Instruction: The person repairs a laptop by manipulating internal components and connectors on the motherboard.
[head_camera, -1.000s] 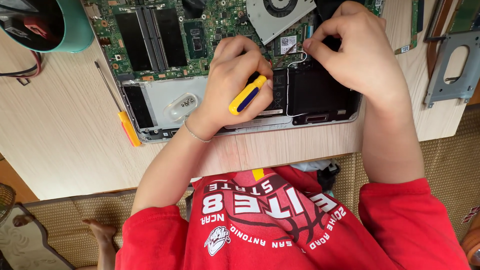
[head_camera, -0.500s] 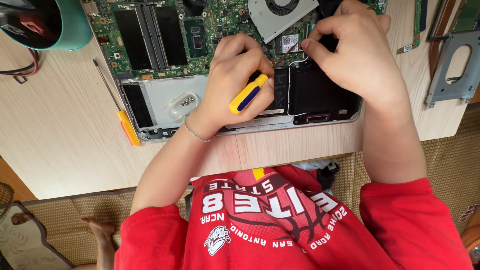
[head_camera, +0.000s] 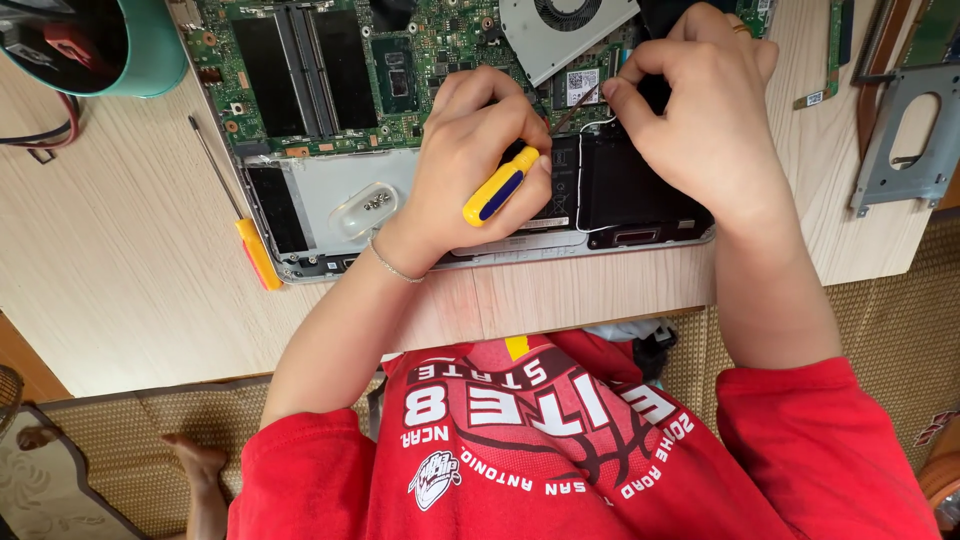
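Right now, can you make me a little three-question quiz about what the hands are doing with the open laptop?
1. True or false: the left hand holds a screwdriver with a yellow and blue handle.
2. Where does the second screwdriver, the one with the orange and yellow handle, lie? A) on the wooden table, left of the laptop; B) in the teal cup; C) in the right hand.
3. Fill in: the right hand's fingertips pinch at something small near the grey ____.

Key: 1 true. 2 A. 3 fan.
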